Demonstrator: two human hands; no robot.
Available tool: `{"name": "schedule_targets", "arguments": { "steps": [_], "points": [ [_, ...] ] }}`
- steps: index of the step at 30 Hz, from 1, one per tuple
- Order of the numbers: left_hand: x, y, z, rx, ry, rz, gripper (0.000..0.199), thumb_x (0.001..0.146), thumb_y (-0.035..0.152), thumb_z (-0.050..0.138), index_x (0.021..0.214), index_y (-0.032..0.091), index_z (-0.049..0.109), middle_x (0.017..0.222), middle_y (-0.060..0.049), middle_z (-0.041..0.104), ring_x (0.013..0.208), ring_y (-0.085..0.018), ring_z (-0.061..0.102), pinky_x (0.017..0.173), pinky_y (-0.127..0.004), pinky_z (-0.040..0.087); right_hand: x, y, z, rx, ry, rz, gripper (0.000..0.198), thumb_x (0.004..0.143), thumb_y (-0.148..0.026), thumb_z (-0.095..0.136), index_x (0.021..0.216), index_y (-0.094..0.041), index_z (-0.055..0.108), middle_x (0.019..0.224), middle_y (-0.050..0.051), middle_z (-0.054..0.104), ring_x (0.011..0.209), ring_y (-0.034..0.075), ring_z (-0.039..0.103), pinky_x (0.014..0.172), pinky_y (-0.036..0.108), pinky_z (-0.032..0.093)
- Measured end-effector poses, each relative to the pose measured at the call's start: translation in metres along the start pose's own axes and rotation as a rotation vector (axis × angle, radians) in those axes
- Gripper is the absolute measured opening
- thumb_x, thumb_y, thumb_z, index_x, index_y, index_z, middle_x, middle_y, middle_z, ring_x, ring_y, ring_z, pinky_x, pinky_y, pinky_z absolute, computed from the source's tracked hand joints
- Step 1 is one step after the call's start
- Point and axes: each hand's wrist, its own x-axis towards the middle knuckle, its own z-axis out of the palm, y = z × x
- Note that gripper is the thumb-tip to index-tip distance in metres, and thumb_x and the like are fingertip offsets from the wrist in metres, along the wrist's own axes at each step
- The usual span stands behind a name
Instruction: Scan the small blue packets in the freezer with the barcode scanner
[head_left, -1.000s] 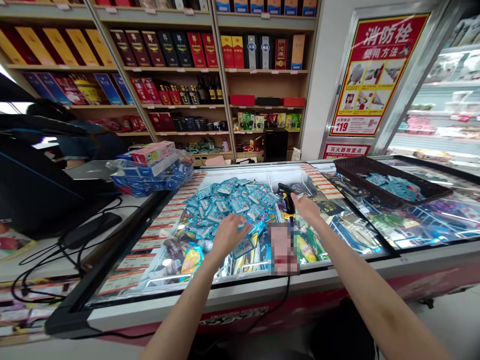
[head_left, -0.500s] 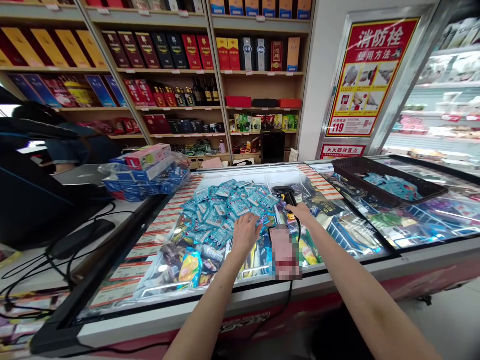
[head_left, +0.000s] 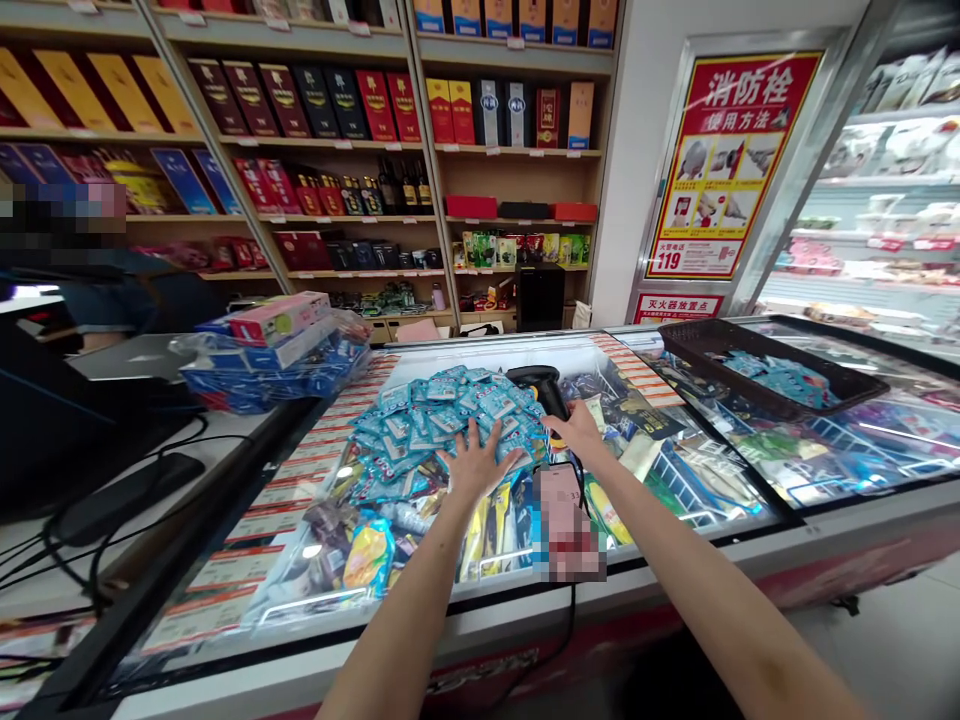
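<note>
While the pile of blue packets (head_left: pixel 439 420) keeps its place on the glass top of the chest freezer (head_left: pixel 262 675), both hands have changed since half a second ago. The left hand (head_left: pixel 474 465), whose fingers were held closer together then, is now splayed at the pile's near edge, and the barcode scanner (head_left: pixel 553 402) has shifted left, so that its head reaches the pile's right side. The view has also swung slightly, carrying everything a little leftward.

Both forearms stretch forward from the lower edge. The left palm faces down, fingers fanned wide and gripping nothing — whether they press on the packets cannot be told. The right hand (head_left: pixel 581 432) is closed around the scanner's handle, just beside the pile. A phone (head_left: pixel 564 515), its screen largely blurred out, lies in front of the right hand, near the freezer's front edge.

Beneath the glass, the freezer holds packaged goods: slim yellow packets (head_left: pixel 493 520), a yellow-and-blue bag (head_left: pixel 369 555) and, farther right, goods in wire baskets (head_left: pixel 682 485). A dark brown tray (head_left: pixel 691 348) rests on top at the right — more blue packets lie loose inside it. To the left, clear plastic wraps a stack of blue boxes (head_left: pixel 277 370), with a pink box (head_left: pixel 277 317) on top.
</note>
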Motion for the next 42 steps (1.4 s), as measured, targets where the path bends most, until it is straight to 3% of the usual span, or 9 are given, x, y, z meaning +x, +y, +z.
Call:
{"name": "schedule_targets", "arguments": {
  "steps": [5, 10, 14, 17, 20, 24, 29, 37, 42],
  "points": [
    [-0.003, 0.005, -0.003, -0.072, 0.159, 0.013, 0.068, 0.089, 0.070, 0.023, 0.147, 0.039, 0.038, 0.159, -0.008, 0.027, 0.136, -0.044, 0.034, 0.101, -0.074, 0.022, -0.011, -0.011, 0.006, -0.148, 0.101, -0.041, 0.037, 0.074, -0.039, 0.065, 0.104, -0.018, 0.060, 0.082, 0.004, 0.070, 0.079, 0.023, 0.068, 0.067, 0.030, 0.052],
    [-0.009, 0.009, -0.021, -0.294, 0.387, 0.074, 0.061, 0.093, 0.059, 0.030, 0.119, 0.018, 0.067, 0.130, -0.019, 0.057, 0.125, -0.039, 0.045, 0.104, -0.058, 0.032, -0.021, -0.024, 0.033, -0.235, 0.131, -0.158, 0.048, 0.087, -0.040, 0.050, 0.126, -0.013, 0.046, 0.105, 0.016, 0.068, 0.097, 0.030, 0.066, 0.081, 0.039, 0.051],
    [0.011, 0.024, -0.042, -0.967, 0.137, 0.151, 0.055, 0.091, 0.059, 0.039, 0.114, 0.017, 0.064, 0.113, -0.014, 0.065, 0.107, -0.027, 0.059, 0.093, -0.040, 0.046, -0.034, -0.027, 0.065, -0.254, 0.039, -0.349, 0.051, 0.089, -0.028, 0.043, 0.136, -0.007, 0.036, 0.120, 0.022, 0.059, 0.109, 0.033, 0.059, 0.091, 0.044, 0.047],
    [0.023, 0.026, -0.052, -1.389, -0.005, 0.002, 0.043, 0.080, 0.052, 0.062, 0.103, 0.016, 0.060, 0.093, -0.007, 0.065, 0.086, -0.018, 0.063, 0.076, -0.030, 0.050, -0.035, -0.024, 0.071, -0.333, -0.067, -0.561, 0.047, 0.091, -0.024, 0.041, 0.135, -0.012, 0.043, 0.124, 0.019, 0.057, 0.117, 0.030, 0.052, 0.100, 0.044, 0.042],
    [0.028, 0.012, -0.052, -1.516, -0.127, -0.154, 0.037, 0.069, 0.036, 0.074, 0.095, 0.017, 0.055, 0.079, 0.000, 0.061, 0.066, -0.011, 0.058, 0.061, -0.025, 0.048, -0.014, -0.016, 0.055, -0.436, -0.168, -0.634, 0.038, 0.098, -0.027, 0.030, 0.120, -0.018, 0.060, 0.110, 0.012, 0.064, 0.108, 0.025, 0.057, 0.100, 0.040, 0.041],
    [0.030, -0.003, -0.044, -1.540, -0.238, -0.182, 0.042, 0.065, 0.029, 0.076, 0.100, 0.019, 0.055, 0.067, 0.005, 0.055, 0.051, -0.008, 0.051, 0.047, -0.021, 0.039, 0.044, 0.011, 0.029, -0.685, -0.076, -0.519, 0.041, 0.096, -0.024, 0.037, 0.129, -0.012, 0.058, 0.125, 0.015, 0.061, 0.118, 0.027, 0.052, 0.103, 0.039, 0.037],
    [0.035, 0.006, -0.037, -1.571, -0.315, -0.107, 0.047, 0.070, 0.040, 0.074, 0.106, 0.015, 0.058, 0.074, 0.001, 0.060, 0.047, -0.006, 0.047, 0.042, -0.020, 0.034, 0.096, 0.048, 0.026, -0.878, -0.204, -0.421, 0.057, 0.098, -0.041, 0.038, 0.147, -0.012, 0.039, 0.150, 0.017, 0.042, 0.134, 0.030, 0.039, 0.107, 0.042, 0.031],
    [0.040, -0.002, -0.037, -1.548, -0.293, -0.059, 0.048, 0.072, 0.041, 0.072, 0.110, 0.014, 0.059, 0.082, -0.003, 0.065, 0.045, -0.006, 0.046, 0.041, -0.021, 0.034, 0.111, 0.044, 0.008, -0.932, -0.308, -0.205, 0.070, 0.082, -0.067, 0.054, 0.139, -0.025, 0.052, 0.139, 0.015, 0.050, 0.126, 0.034, 0.046, 0.102, 0.042, 0.036],
    [0.042, -0.004, -0.034, -1.553, -0.290, -0.087, 0.048, 0.070, 0.044, 0.073, 0.104, 0.013, 0.061, 0.080, -0.004, 0.065, 0.045, -0.006, 0.047, 0.041, -0.022, 0.034, 0.110, 0.043, -0.005, -0.874, -0.232, -0.076, 0.073, 0.071, -0.066, 0.068, 0.121, -0.013, 0.060, 0.135, 0.021, 0.052, 0.109, 0.032, 0.060, 0.086, 0.035, 0.046]
  ]
}}
